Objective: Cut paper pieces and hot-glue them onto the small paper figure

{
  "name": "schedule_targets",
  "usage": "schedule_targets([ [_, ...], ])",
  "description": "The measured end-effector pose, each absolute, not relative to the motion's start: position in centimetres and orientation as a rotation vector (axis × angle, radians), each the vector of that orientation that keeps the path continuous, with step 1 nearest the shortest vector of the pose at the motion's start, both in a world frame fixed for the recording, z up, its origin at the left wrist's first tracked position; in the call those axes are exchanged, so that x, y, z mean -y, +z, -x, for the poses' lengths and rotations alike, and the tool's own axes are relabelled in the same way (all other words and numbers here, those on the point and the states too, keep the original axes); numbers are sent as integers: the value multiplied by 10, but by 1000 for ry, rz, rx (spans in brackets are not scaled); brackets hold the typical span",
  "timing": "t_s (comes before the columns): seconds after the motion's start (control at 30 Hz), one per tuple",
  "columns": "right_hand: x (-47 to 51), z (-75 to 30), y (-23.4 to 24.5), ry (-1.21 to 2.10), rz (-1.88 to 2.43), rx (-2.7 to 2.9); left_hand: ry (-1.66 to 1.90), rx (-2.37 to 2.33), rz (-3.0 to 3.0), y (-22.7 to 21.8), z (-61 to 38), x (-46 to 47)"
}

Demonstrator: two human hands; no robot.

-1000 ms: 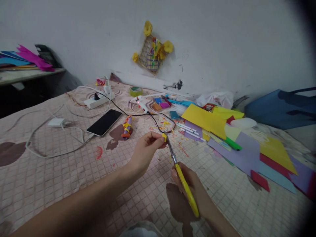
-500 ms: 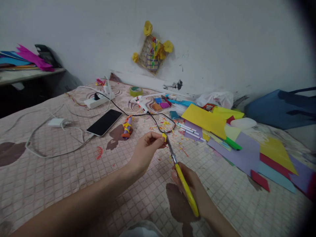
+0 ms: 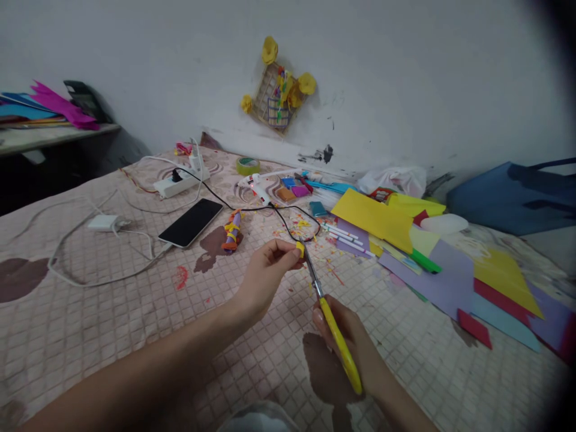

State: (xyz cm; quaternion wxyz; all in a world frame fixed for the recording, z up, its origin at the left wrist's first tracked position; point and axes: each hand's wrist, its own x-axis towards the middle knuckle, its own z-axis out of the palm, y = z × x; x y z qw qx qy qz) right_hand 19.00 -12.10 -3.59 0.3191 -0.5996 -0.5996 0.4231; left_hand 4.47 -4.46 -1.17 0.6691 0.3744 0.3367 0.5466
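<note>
Between the thumb and fingers of my left hand (image 3: 272, 270) is a small piece of yellow paper (image 3: 300, 248). My right hand (image 3: 348, 336) is wrapped round the yellow handles of a pair of scissors (image 3: 335, 333). The metal blades point away from me and lie against the right side of the yellow piece. Whether the blades are fully closed is too small to tell. Beyond my left hand a purple paper roll with yellow and orange strips (image 3: 231, 231) lies on the patterned cloth (image 3: 180, 336). Tiny colourful paper scraps (image 3: 301, 224) are scattered past the scissor tips.
A white glue gun (image 3: 256, 187) with a black cord lies further back. To the left are a phone (image 3: 191, 223), a charger (image 3: 105, 224) and a power strip (image 3: 180, 183). Several coloured paper sheets (image 3: 441, 276) and markers (image 3: 346, 235) spread on the right. Green tape (image 3: 248, 166) lies near the wall.
</note>
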Motion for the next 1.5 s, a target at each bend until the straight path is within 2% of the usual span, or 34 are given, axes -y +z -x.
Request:
schedule_targets([
  [0.43,119,-193,-42,1287,1420,1323,1175,-744,-1013,-16,-43,43],
  [0.73,111,-206,-36,1554,1034,1027,1024,-398,-2302,-19,-37,49],
  [0.87,110,-206,-38,1564,1034,934,1068,-235,-2561,-22,-37,49],
  [1.27,108,-210,-45,1485,1092,980,989,-165,-2571,-26,-37,44],
  [1.5,107,-211,-47,1094,1336,953,677,-685,-1718,-35,-47,50],
])
